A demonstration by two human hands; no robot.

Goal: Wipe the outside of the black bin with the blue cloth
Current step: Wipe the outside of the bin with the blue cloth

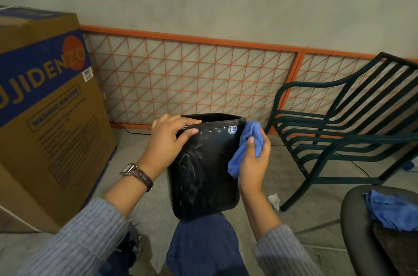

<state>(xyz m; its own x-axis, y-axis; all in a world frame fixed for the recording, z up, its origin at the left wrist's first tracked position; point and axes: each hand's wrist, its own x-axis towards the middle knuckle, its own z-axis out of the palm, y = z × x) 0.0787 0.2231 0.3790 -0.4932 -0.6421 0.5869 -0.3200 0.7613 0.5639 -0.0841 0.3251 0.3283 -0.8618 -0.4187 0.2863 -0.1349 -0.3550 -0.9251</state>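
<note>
A black bin (203, 169) stands upright on my knee, with pale wipe streaks on its near side and a small round sticker near its top right corner. My left hand (167, 137) grips the bin's top left rim, fingers over the edge and thumb on the outer wall. My right hand (254, 158) holds a bunched blue cloth (245, 144) against the bin's right side near the rim. A loose end of the cloth hangs down over the bin's front right edge.
A large cardboard washing-machine box (49, 112) stands at the left. An orange mesh panel (192, 81) leans on the wall behind. A dark green slatted chair (339, 130) is at the right. Another blue cloth (393, 210) lies on a dark seat at the lower right.
</note>
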